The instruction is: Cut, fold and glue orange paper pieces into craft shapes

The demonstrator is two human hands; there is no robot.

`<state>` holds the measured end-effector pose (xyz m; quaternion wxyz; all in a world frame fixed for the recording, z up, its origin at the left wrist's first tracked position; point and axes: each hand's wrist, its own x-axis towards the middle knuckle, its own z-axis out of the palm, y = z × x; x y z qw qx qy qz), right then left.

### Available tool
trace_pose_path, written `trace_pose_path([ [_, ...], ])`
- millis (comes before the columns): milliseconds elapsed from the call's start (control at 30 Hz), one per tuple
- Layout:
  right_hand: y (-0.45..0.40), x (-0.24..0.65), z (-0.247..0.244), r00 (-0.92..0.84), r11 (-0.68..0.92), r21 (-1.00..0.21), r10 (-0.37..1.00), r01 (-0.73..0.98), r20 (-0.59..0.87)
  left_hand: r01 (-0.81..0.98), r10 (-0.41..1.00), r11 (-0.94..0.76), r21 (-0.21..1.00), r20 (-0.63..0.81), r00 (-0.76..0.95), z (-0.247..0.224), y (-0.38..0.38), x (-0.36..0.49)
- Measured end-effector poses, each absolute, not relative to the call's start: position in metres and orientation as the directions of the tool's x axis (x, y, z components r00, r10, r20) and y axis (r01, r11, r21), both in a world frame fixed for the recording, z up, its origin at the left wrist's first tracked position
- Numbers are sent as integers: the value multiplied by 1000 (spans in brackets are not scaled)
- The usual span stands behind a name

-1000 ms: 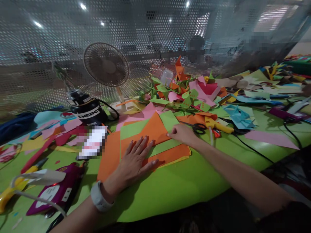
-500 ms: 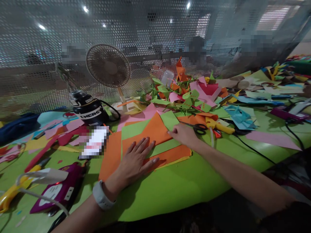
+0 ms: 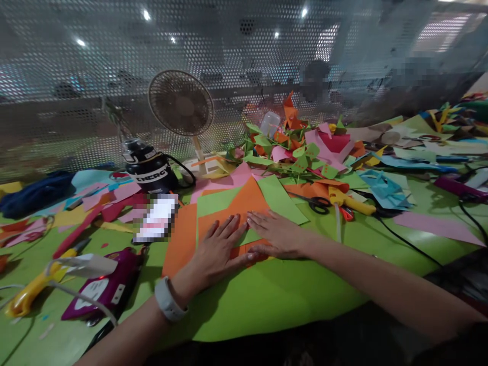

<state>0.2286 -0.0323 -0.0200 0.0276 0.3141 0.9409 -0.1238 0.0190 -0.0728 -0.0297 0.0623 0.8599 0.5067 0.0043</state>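
Left hand (image 3: pixel 219 251) and right hand (image 3: pixel 280 236) are resting on peaked orange sheet (image 3: pixel 246 200), grips lying flat, clasping nothing. Sheet is lying over green paper (image 3: pixel 282 201), near-middle worktop (image 3: pixel 267 310), peak pointing far, long axis seemingly running left-right, partly covered.

- A desk fan (image 3: pixel 181 103) over by the perforated metal screen (image 3: pixel 236 46)
- A black bottle (image 3: pixel 152 170) marked "ENERGY", near the fan
- A yellow glue gun (image 3: pixel 36 291) beside a purple power strip (image 3: pixel 129 264)
- Scissors (image 3: pixel 309 199) near a second glue gun (image 3: pixel 353 201)
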Motion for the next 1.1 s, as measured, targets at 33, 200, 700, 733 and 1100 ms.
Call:
trace_pose_path([
  [33,-32,229,-19,-797,768,-215,589,604,-136,870,870,-480,114,-65,489,-28,-73,19],
  [200,-32,236,-9,-766,727,-242,621,643,-169,862,860,-484,149,-98,500,-23,-75,20],
  [700,-32,266,2,-559,545,-134,778,828,-287,871,866,-458,179,-132,483,-23,-88,-21],
  [733,-30,269,1,-548,539,-121,780,834,-301,876,871,-450,174,-130,473,-23,-90,-25],
  [1100,-2,244,85,-572,558,-362,816,747,77,888,887,-434,154,-99,450,-26,-100,-39],
])
